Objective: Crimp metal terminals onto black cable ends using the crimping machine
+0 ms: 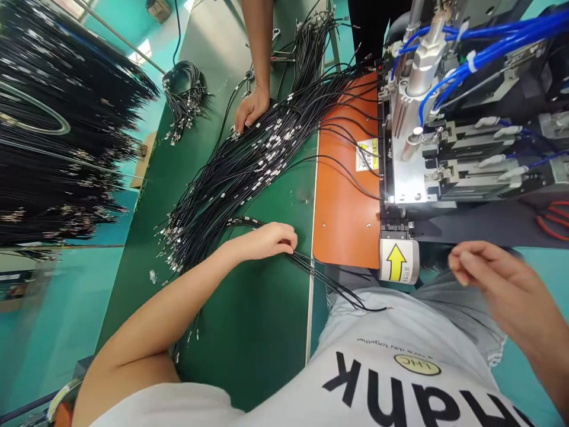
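Observation:
My left hand (267,240) rests on the green table (249,332), fingers closed round a few thin black wires (331,284) that trail off the table edge toward my lap. Beyond it a big fan of black wires with metal terminals (249,172) lies spread across the table. My right hand (493,279) hovers in the air at the right, below the machine, its fingers loosely curled together; I see nothing in them. A metal crimping machine (418,142) with blue hoses stands behind an orange plate (342,207).
Another person's hand (251,110) presses on the far end of the wire pile. A small bundle of wires (184,101) lies at the table's far left. Dense racks of hanging black wires (57,130) fill the left side. Red-handled pliers (553,219) lie at the right.

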